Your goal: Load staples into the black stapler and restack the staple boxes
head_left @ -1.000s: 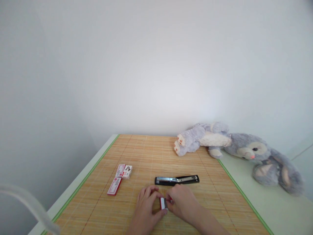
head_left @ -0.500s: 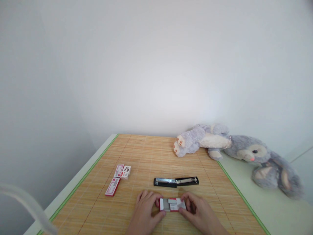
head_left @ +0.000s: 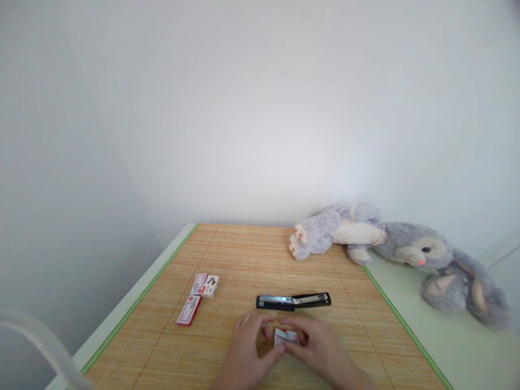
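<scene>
A small white-and-red staple box (head_left: 286, 337) is at the front middle of the bamboo mat, mostly covered by fingers. My right hand (head_left: 319, 344) grips it from the right, thumb in front and fingers behind. On the left, my left hand (head_left: 248, 349) curves in a wide C; its thumb tip meets the box's near left corner and the right thumb, while its forefinger stands apart from the box. Just beyond both hands lies a black stapler (head_left: 293, 301), spread open flat with its metal rail showing.
Several small staple boxes (head_left: 189, 310) lie together at left on the bamboo mat (head_left: 244, 254). A grey plush rabbit (head_left: 361, 233) rests along the back right, over the mat's edge and the pale table (head_left: 463, 346). A blurred white curved cord (head_left: 40, 338) crosses the lower left.
The left fingers have come off the box's left end, and the hands are closer together. Less of the box shows; its inner grey part is out of sight.
</scene>
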`<state>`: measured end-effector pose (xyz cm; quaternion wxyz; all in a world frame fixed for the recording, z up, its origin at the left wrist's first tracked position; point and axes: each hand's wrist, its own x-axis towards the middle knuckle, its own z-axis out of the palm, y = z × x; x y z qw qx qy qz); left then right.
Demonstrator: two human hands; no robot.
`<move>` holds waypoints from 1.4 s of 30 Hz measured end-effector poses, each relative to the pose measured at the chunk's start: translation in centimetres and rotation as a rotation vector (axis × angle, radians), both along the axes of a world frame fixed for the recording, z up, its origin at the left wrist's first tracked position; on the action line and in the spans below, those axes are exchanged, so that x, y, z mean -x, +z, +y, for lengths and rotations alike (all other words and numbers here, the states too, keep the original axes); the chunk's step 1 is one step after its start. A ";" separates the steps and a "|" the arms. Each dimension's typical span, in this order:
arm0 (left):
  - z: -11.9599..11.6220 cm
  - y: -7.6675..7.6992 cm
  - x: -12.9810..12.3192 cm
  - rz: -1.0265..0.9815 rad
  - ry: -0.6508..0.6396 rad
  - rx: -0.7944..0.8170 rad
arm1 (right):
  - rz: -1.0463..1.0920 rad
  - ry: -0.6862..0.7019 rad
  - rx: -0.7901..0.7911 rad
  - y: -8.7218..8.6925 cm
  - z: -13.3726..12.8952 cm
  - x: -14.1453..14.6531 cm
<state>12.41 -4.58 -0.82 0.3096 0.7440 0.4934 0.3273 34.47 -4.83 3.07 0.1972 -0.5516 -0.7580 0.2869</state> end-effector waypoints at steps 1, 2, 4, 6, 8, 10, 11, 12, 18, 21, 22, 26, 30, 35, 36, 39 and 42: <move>0.6 -0.2 0.3 -0.007 0.067 -0.021 | -0.014 0.006 -0.012 0.0 0.2 0.2; 1.3 -0.4 0.6 -0.002 0.141 -0.055 | -0.027 0.011 -0.024 -0.1 0.4 0.4; 3.2 -0.5 1.1 0.040 0.249 -0.141 | -0.051 0.006 -0.055 -0.3 1.0 0.8; 5.0 -0.3 1.5 0.109 0.212 -0.195 | -0.077 -0.022 -0.091 -0.4 1.8 1.1; 6.3 0.1 1.7 0.169 0.092 -0.188 | -0.089 -0.057 -0.134 -0.3 2.8 1.3; 6.9 0.3 1.8 0.200 0.010 -0.158 | -0.085 -0.082 -0.179 0.0 3.9 1.4; 7.0 0.3 1.8 0.206 -0.005 -0.145 | -0.081 -0.087 -0.198 0.2 4.4 1.4; 6.9 0.2 1.9 0.209 -0.012 -0.135 | -0.080 -0.087 -0.211 0.3 4.9 1.4; 6.7 -0.5 2.0 0.209 -0.015 -0.084 | -0.130 0.001 -0.179 0.7 6.7 2.0; 6.9 -0.5 2.0 0.210 -0.008 -0.075 | -0.135 0.020 -0.171 0.6 6.9 2.4; 6.9 -0.5 2.0 0.210 -0.007 -0.075 | -0.136 0.022 -0.168 0.6 6.9 2.5; 6.8 -0.3 1.9 0.206 -0.002 -0.076 | -0.137 0.023 -0.159 0.3 7.2 2.8; 6.8 -0.3 1.9 0.194 -0.002 -0.080 | -0.145 0.022 -0.151 0.0 7.4 3.0; 6.9 -0.5 1.9 0.187 0.007 -0.085 | -0.175 0.031 -0.142 -0.1 7.6 2.6; 6.9 -0.6 1.9 0.184 0.009 -0.086 | -0.186 0.026 -0.141 0.0 7.6 2.4; 6.9 -0.8 1.9 0.171 0.023 -0.098 | -0.224 0.000 -0.136 0.4 7.6 1.4; 7.0 -0.8 1.9 0.164 0.030 -0.099 | -0.252 0.012 -0.131 0.9 7.4 1.2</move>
